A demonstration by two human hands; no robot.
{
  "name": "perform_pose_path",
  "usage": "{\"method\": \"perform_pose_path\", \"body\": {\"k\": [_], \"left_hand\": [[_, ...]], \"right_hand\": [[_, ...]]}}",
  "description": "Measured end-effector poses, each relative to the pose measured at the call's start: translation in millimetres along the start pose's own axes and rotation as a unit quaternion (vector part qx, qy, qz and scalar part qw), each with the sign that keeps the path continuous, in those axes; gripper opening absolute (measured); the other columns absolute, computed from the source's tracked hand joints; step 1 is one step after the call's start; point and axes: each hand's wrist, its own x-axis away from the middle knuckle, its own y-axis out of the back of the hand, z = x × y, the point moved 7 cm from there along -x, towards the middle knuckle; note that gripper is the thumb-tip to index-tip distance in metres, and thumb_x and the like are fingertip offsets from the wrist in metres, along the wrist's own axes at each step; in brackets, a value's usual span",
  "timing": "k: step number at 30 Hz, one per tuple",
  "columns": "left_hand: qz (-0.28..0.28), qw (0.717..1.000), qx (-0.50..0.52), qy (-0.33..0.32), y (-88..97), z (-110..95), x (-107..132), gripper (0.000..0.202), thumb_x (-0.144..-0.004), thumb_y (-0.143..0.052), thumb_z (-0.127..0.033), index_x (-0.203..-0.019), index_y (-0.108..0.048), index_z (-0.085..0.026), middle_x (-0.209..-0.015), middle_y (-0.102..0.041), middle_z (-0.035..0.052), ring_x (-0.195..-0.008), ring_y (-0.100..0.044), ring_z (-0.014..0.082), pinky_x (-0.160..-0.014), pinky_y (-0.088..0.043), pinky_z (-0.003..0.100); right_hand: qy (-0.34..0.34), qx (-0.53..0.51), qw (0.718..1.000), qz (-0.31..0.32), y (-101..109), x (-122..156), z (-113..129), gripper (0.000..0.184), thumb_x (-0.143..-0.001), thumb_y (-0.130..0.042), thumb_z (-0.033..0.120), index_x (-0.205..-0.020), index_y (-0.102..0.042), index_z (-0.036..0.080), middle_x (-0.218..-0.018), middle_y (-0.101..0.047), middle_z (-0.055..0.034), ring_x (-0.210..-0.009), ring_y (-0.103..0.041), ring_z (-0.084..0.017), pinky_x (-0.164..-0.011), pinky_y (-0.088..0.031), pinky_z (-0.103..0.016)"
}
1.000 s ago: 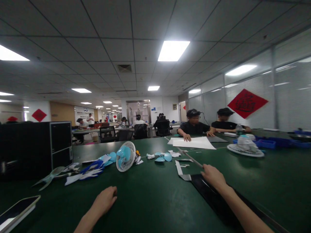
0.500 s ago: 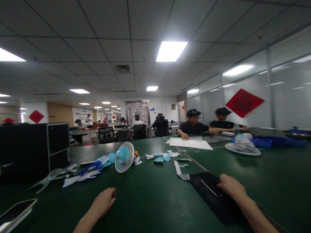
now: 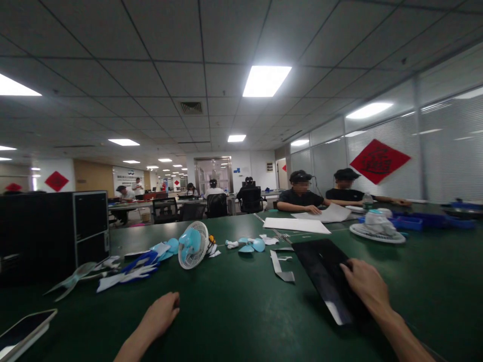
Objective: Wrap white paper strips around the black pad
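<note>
My right hand grips the near right part of a shiny black sheet and holds it tilted, its far end raised off the green table. My left hand rests on the table at the lower left, fingers loosely curled, with nothing in it. Cut strips of grey material lie just left of the sheet. A small white and blue fan stands further back on the left.
Blue and white fan parts and gloves lie scattered on the table. A black computer case stands at the left, a tablet at the lower left. Two people sit at the far right with white sheets. A white fan grille lies right.
My right hand moved back along the black sheet and lifted it from lying flat to tilted up. The people at the far side raised one of their white sheets.
</note>
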Motion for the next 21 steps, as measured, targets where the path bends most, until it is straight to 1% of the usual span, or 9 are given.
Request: {"method": "perform_pose_path", "body": {"k": [1, 3, 6, 9, 11, 15, 18, 19, 21], "left_hand": [[0.001, 1.0, 0.004, -0.001, -0.3, 0, 0, 0.016, -0.081, -0.051, -0.027, -0.095, -0.06, -0.022, -0.103, -0.065, 0.0047, -0.093, -0.06, 0.0188, -0.076, -0.044, 0.027], [0.001, 1.0, 0.011, -0.003, -0.6, 1, 0, 0.017, -0.082, -0.052, -0.028, -0.095, -0.06, -0.022, -0.104, -0.064, 0.0043, -0.094, -0.06, 0.0186, -0.077, -0.044, 0.027], [0.005, 1.0, 0.021, -0.005, -2.7, 4, -1, 0.018, -0.083, -0.051, -0.029, -0.097, -0.06, -0.022, -0.105, -0.064, 0.0043, -0.095, -0.06, 0.0189, -0.078, -0.045, 0.028], [-0.002, 1.0, 0.025, -0.013, -4.1, 7, -3, 0.019, -0.082, -0.051, -0.03, -0.098, -0.06, -0.022, -0.104, -0.064, 0.0046, -0.095, -0.06, 0.0192, -0.078, -0.046, 0.028], [-0.006, 0.999, 0.028, -0.018, -5.0, 8, -4, 0.02, -0.082, -0.052, -0.03, -0.097, -0.061, -0.021, -0.103, -0.063, 0.0047, -0.093, -0.06, 0.0192, -0.078, -0.046, 0.029], [-0.014, 0.999, 0.043, -0.018, -3.5, 2, -6, 0.027, -0.084, -0.049, -0.037, -0.099, -0.062, -0.02, -0.105, -0.062, 0.0065, -0.095, -0.06, 0.0202, -0.08, -0.047, 0.03], [-0.027, 0.995, 0.086, -0.047, 0.8, -13, -3, 0.039, -0.086, -0.045, -0.047, -0.108, -0.062, -0.019, -0.114, -0.06, 0.0087, -0.107, -0.056, 0.0221, -0.092, -0.043, 0.033], [-0.022, 0.992, 0.111, -0.059, 0.9, -18, -1, 0.046, -0.086, -0.045, -0.051, -0.115, -0.059, -0.019, -0.121, -0.057, 0.0092, -0.114, -0.052, 0.023, -0.098, -0.04, 0.034], [-0.001, 0.984, 0.158, -0.079, -1.1, -29, 2, 0.061, -0.081, -0.051, -0.059, -0.128, -0.051, -0.021, -0.137, -0.047, 0.0094, -0.126, -0.043, 0.0251, -0.107, -0.033, 0.036]], "right_hand": [[0.015, -0.031, 0.999, 0.003, -2, 0, 8, 0.041, -0.093, -0.031, 0.034, -0.097, -0.064, 0.009, -0.1, -0.066, -0.0193, -0.097, -0.062, -0.03, -0.081, -0.045, -0.036], [0.056, -0.104, 0.993, 0.03, -10, 1, 32, 0.038, -0.092, -0.035, 0.034, -0.101, -0.063, 0.011, -0.104, -0.066, -0.0159, -0.1, -0.061, -0.027, -0.086, -0.044, -0.033], [0.138, -0.18, 0.971, 0.079, -21, 10, 82, 0.028, -0.088, -0.044, 0.032, -0.098, -0.064, 0.016, -0.102, -0.066, -0.009, -0.099, -0.059, -0.023, -0.089, -0.043, -0.032], [0.237, -0.199, 0.944, 0.114, -30, 29, 140, 0.023, -0.087, -0.049, 0.03, -0.095, -0.066, 0.016, -0.097, -0.066, -0.0083, -0.094, -0.058, -0.022, -0.086, -0.043, -0.032], [0.281, -0.191, 0.93, 0.14, -38, 43, 176, 0.021, -0.084, -0.054, 0.027, -0.093, -0.067, 0.014, -0.094, -0.066, -0.0092, -0.091, -0.058, -0.023, -0.083, -0.044, -0.032], [0.357, -0.182, 0.895, 0.195, -53, 67, 241, 0.019, -0.08, -0.06, 0.026, -0.094, -0.069, 0.017, -0.094, -0.066, -0.0073, -0.09, -0.057, -0.021, -0.079, -0.043, -0.03], [0.401, -0.18, 0.871, 0.218, -62, 80, 279, 0.021, -0.08, -0.062, 0.028, -0.097, -0.069, 0.018, -0.096, -0.066, -0.0067, -0.092, -0.057, -0.021, -0.079, -0.043, -0.028], [0.412, -0.18, 0.865, 0.223, -65, 82, 290, 0.022, -0.08, -0.062, 0.029, -0.098, -0.069, 0.018, -0.097, -0.066, -0.0067, -0.093, -0.057, -0.021, -0.08, -0.043, -0.028], [0.429, -0.181, 0.855, 0.228, -72, 86, 306, 0.024, -0.08, -0.062, 0.03, -0.1, -0.069, 0.019, -0.099, -0.067, -0.0066, -0.095, -0.057, -0.021, -0.081, -0.042, -0.028]]}}
